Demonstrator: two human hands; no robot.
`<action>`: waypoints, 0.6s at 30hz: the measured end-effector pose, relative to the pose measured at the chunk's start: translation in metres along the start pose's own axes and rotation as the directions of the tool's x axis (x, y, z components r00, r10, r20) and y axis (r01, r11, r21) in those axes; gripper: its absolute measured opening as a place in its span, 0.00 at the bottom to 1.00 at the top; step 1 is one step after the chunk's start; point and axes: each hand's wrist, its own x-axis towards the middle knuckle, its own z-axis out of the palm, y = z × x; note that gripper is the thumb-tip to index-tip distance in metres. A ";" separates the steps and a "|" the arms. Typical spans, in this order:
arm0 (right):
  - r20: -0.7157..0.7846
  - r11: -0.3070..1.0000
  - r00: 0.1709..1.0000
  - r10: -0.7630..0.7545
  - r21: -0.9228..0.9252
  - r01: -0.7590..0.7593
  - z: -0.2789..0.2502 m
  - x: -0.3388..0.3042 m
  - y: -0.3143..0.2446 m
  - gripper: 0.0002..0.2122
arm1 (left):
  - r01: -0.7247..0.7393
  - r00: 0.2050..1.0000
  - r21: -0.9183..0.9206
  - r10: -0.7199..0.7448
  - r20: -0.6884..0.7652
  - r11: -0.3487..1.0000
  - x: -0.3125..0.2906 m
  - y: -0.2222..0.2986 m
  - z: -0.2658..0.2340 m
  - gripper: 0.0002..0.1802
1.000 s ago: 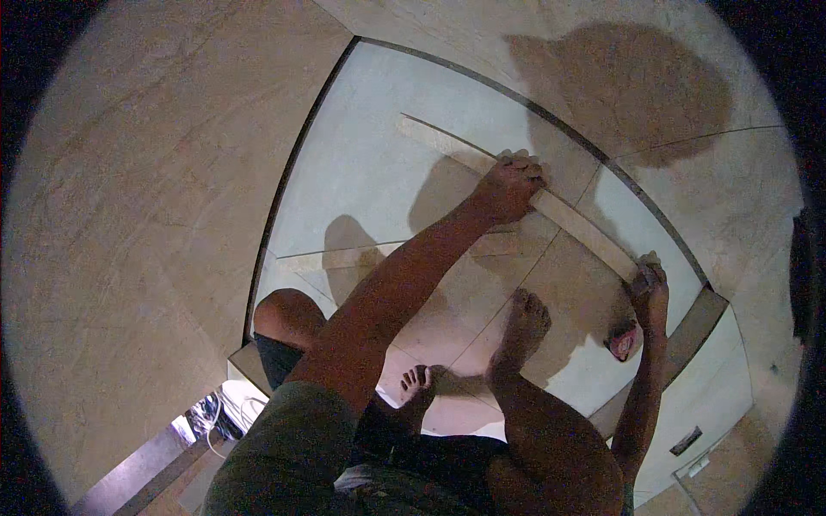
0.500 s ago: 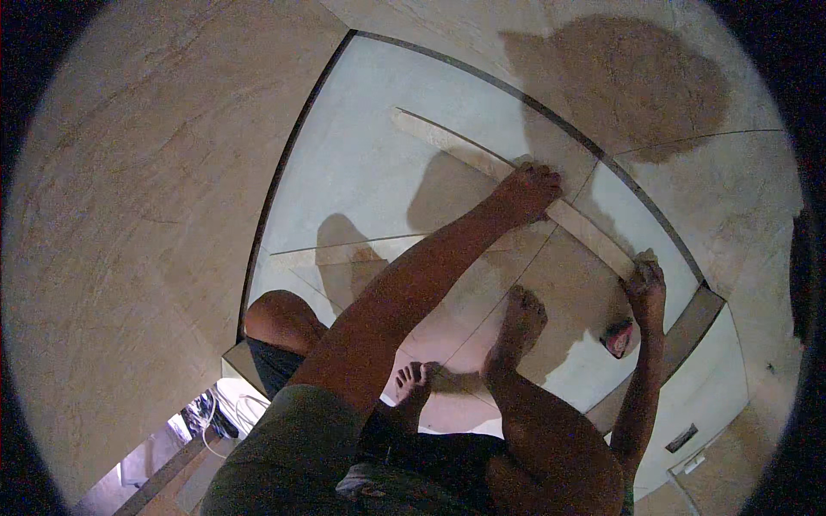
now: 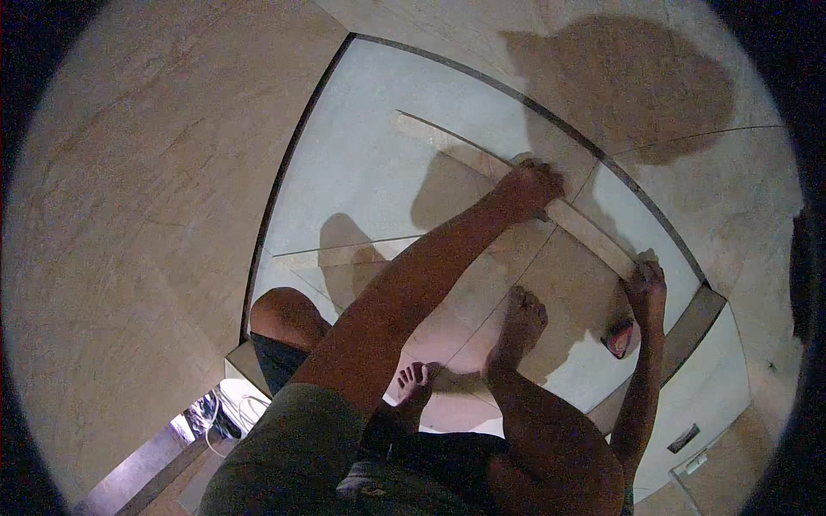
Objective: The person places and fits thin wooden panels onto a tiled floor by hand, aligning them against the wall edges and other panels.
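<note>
A long, narrow pale strip point(image 3: 594, 232) lies slantwise across the light floor tiles, from the upper middle down to the right. My left hand point(image 3: 533, 185) is closed over the strip near its middle, fingers bent around the far edge. My right hand point(image 3: 646, 279) grips its right end, fingers curled over it. A second pale strip point(image 3: 301, 258) lies to the left, partly hidden behind my left forearm. Below my right hand sits a small red and dark object point(image 3: 618, 338), its kind unclear.
A dark border point(image 3: 482, 82) edges the light tiled area point(image 3: 370, 86). My bare feet point(image 3: 520, 318) stand on the tiles between my arms. White cable point(image 3: 245, 408) lies coiled at the lower left. Beige stone-patterned surfaces point(image 3: 155, 189) surround the area. A white panel with a dark slot point(image 3: 684, 439) is at the lower right.
</note>
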 end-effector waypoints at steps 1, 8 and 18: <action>0.000 1.000 1.000 -0.002 0.003 0.002 0.002 0.000 -0.001 0.25 | -0.020 1.000 0.000 0.020 -0.014 1.000 -0.001 -0.002 -0.001 0.31; -0.062 0.998 0.997 0.043 0.055 -0.039 0.009 -0.003 0.009 0.27 | 0.021 0.998 0.014 -0.021 0.057 1.000 0.006 0.002 -0.009 0.24; -0.021 0.998 1.000 -0.007 -0.055 0.005 -0.001 -0.001 -0.008 0.25 | 0.070 0.994 -0.075 -0.062 0.094 0.995 0.003 -0.003 -0.002 0.34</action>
